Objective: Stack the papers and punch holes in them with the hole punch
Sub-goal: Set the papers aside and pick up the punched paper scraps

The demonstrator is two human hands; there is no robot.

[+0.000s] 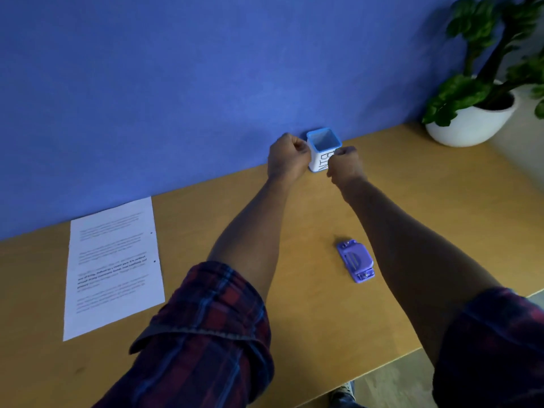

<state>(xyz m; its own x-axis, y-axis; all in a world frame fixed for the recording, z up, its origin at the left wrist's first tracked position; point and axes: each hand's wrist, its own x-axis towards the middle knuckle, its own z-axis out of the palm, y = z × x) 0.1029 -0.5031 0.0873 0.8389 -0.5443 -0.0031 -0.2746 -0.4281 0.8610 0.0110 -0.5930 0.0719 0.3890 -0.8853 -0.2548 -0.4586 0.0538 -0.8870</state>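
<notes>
A stack of printed white papers (113,266) lies flat on the left of the wooden desk (294,290), with two small dark holes near its right edge. The purple hole punch (356,260) rests on the desk between my forearms, apart from both hands. My left hand (288,156) is curled into a fist against the left side of a small white bin with a blue rim (323,148). My right hand (343,164) is also fisted, at the bin's front right corner. Nothing shows inside either fist.
The bin, lettered "BIN", stands against the blue wall (206,83) at the desk's back edge. A potted plant in a white bowl (474,122) sits at the back right. The desk's front edge runs along the lower right, with floor below it.
</notes>
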